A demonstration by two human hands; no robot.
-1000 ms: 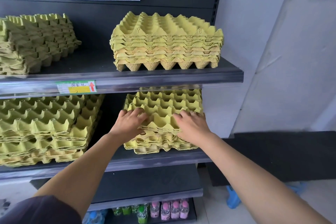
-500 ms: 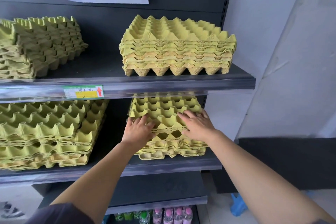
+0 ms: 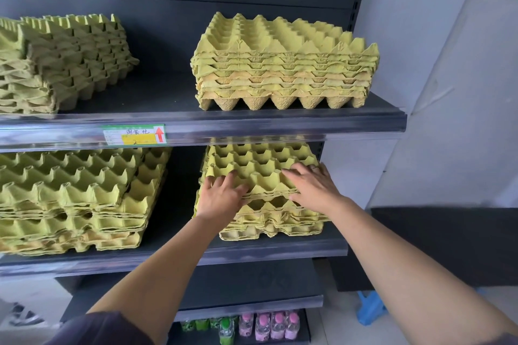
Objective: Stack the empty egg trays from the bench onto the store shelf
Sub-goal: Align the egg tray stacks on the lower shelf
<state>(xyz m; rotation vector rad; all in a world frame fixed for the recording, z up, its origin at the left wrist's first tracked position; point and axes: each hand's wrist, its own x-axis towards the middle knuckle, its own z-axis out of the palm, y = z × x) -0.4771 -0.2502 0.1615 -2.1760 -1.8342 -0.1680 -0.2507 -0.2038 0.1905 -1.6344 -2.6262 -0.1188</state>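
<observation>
A stack of yellow-green pulp egg trays (image 3: 269, 221) stands on the right part of the dark middle shelf (image 3: 252, 255). The top trays (image 3: 260, 165) lie a little askew on it, with a gap showing under their front edge. My left hand (image 3: 220, 199) rests with spread fingers on the front left corner of the top trays. Fingers straight, my right hand (image 3: 314, 187) lies flat on their front right part, its thumb at the front edge. The bench is out of view.
Another tray stack (image 3: 280, 70) sits on the upper shelf (image 3: 280, 126) right above, leaving little headroom. Larger stacks fill the left of the upper (image 3: 64, 59) and middle (image 3: 75, 196) shelves. Bottles (image 3: 266, 325) stand at the bottom; a blue stool (image 3: 370, 307) is on the floor at right.
Both hands have slid forward with the top trays, which now sit deeper on the stack. My fingers have spread wider over the trays.
</observation>
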